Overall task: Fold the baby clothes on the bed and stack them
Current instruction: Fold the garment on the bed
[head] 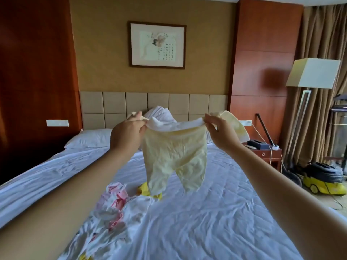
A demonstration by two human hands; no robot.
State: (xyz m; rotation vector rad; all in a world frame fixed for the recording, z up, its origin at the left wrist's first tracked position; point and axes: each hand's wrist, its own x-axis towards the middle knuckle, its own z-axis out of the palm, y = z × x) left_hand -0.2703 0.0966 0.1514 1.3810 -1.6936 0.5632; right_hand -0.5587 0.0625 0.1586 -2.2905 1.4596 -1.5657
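The fingers of the left hand pinched one top corner of the pale yellow baby suit; the fingers of the right hand pinched the other top corner, with the thumb and first finger pressed on the cloth; the rest of each hand's fingers were curled in close. The suit was held up in the air in the middle of the view, spread wide between the two hands; its two little legs hung down toward 6 o'clock, over the white bed; one sleeve flopped out past the right hand toward 3 o'clock. A small bright yellow cloth lay on the bed under the legs; I could not tell if the legs touched it. A messy pile of pink and white baby clothes lay at 7 o'clock from the suit. A white pillow sat at 9 o'clock; a lamp stood at 2 o'clock; a yellow vacuum sat on the floor at 4 o'clock.
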